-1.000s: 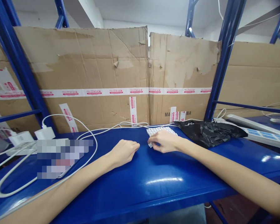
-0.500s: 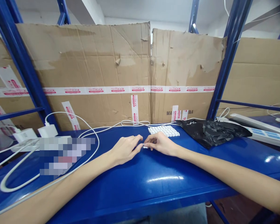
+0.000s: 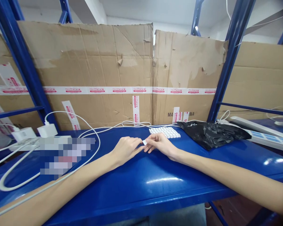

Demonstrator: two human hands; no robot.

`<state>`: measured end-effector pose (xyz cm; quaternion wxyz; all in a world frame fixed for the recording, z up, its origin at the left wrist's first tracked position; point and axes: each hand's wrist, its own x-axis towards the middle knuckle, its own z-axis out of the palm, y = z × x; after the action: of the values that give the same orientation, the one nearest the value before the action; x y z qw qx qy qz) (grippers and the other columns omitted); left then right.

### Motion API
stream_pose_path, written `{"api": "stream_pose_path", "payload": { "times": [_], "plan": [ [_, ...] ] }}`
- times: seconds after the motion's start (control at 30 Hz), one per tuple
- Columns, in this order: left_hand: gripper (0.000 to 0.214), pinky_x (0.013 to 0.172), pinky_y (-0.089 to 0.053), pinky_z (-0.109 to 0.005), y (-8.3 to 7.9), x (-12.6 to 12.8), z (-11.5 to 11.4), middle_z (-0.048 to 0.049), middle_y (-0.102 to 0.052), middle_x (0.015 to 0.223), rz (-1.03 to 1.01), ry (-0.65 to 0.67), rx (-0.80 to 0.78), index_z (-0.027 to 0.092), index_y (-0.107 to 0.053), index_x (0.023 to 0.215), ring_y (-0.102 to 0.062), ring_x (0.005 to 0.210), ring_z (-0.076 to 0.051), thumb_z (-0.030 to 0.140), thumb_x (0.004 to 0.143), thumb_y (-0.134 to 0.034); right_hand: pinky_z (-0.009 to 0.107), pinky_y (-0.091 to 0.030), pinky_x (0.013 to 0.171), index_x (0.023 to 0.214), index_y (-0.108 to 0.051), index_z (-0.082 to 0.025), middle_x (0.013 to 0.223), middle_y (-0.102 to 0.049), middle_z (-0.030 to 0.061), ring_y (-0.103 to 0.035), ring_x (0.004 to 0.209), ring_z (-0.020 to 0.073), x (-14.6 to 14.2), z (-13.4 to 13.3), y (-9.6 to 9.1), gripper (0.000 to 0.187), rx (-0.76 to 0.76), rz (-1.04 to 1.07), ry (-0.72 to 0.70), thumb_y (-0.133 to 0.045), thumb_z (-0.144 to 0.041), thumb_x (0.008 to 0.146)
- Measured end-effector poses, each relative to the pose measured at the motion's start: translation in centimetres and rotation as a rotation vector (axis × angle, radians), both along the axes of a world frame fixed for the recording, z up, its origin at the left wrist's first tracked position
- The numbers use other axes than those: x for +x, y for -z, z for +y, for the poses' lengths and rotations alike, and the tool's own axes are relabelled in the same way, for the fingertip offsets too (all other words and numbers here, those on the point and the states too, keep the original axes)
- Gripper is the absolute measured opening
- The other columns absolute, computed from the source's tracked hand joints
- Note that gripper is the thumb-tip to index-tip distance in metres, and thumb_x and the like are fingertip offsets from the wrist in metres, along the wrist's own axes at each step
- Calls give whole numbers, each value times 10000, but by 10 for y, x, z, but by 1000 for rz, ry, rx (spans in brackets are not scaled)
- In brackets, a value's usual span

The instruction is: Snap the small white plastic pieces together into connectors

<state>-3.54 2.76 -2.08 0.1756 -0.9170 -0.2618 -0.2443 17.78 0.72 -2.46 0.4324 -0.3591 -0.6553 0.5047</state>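
One small white piece (image 3: pixel 144 142), near side of the white grid (image 3: pixel 171 132).
Right hand (image 3: pixel 162 145) pinches it; left hand (image 3: pixel 125 150) back-up, fingertips partly hidden, grip unclear.

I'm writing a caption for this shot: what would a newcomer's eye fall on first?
Probably the small white tile with dark marks near the centre, pinched in the right hand, with the left hand close against it. Just beyond the right hand, rows of small white pieces lie on the glossy blue shelf. To their right, a crumpled black plastic bag stands out too.
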Motion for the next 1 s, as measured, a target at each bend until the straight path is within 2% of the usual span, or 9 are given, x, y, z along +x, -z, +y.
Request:
{"api": "stream_pose_path", "payload": {
  "times": [0.13, 0.23, 0.47, 0.73, 0.83, 1.0],
  "plan": [
    [256, 611, -407, -279, -1, 2, -2, -18, -719, 755, -31, -15, 15, 178, -636, 911, -673, 647, -184, 382, 1017, -522, 284, -606, 652, 856, -706, -100, 799, -780, 119, -761, 721, 194, 4, 2, -5, 488, -23, -32, -50, -807, -563, 742],
    [230, 612, -407, -286, 0, 2, -2, -19, -719, 769, 2, 31, 47, 181, -626, 880, -664, 642, -178, 287, 1018, -476, 276, -602, 601, 864, -704, -93, 800, -780, 124, -757, 696, 201, 8, 3, -8, 481, -20, -80, -108, -850, -523, 704],
    [327, 620, -406, -300, 0, -2, 3, -34, -703, 774, 73, 59, 119, 176, -604, 872, -656, 666, -185, 293, 1072, -373, 224, -549, 520, 843, -661, -118, 777, -766, 88, -696, 581, 134, 6, 3, -7, 448, 85, -147, -177, -754, -555, 812],
    [284, 635, -411, -310, -3, -1, 0, -50, -703, 784, 132, -16, 121, 169, -598, 907, -655, 687, -198, 318, 1063, -413, 217, -488, 496, 848, -622, -139, 783, -744, 81, -672, 598, 132, 7, 0, -10, 444, 136, -205, -201, -650, -580, 892],
    [327, 653, -417, -314, -4, 0, -1, -63, -699, 815, 160, -9, 160, 164, -613, 934, -663, 736, -205, 363, 1076, -395, 218, -454, 520, 836, -615, -145, 747, -729, 62, -632, 577, 118, 7, -1, -9, 374, 174, -251, -169, -630, -509, 919],
    [377, 647, -399, -336, -4, 0, -1, -62, -695, 827, 191, 26, 308, 136, -638, 1036, -656, 753, -210, 353, 1102, -338, 227, -415, 567, 758, -601, -160, 637, -661, -2, -522, 533, 99, 5, -1, -6, 172, 235, -326, -111, -577, -263, 894]
  ]
}}
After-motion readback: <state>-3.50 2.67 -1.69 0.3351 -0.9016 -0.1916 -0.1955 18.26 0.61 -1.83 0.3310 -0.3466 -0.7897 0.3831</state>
